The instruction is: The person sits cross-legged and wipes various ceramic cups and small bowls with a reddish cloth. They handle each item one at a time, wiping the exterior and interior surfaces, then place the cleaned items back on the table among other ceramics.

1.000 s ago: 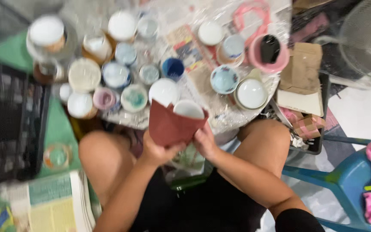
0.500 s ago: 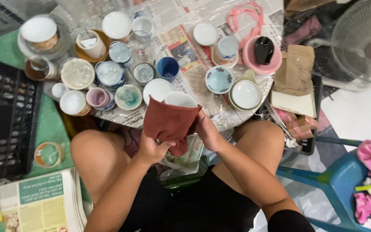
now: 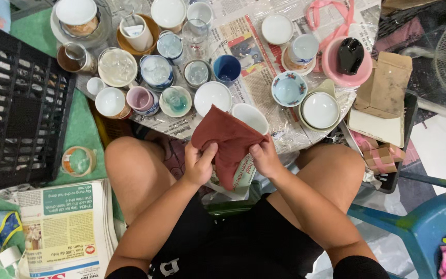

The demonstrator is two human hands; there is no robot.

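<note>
White cup (image 3: 250,118) sits over our knees, half wrapped in the red-brown cloth (image 3: 226,138). Left hand (image 3: 198,164) pinches cloth, right hand (image 3: 265,157) grips cup and cloth: looks like mid-wipe, so we'd rotate the cup next. Newspaper-covered table (image 3: 264,85) crowded with cups; black crate (image 3: 19,111) left.

The cloth (image 3: 228,142) in the middle is plain brick red, draped against a white mug (image 3: 251,118). Beyond it stand a deep blue cup (image 3: 227,68), a pale blue bowl (image 3: 288,89) with red flower marks, and a pink bowl (image 3: 346,64) holding a glossy black piece (image 3: 350,56). At the left is a black lattice crate (image 3: 19,108), and at the near right a blue chair (image 3: 414,227).
</note>
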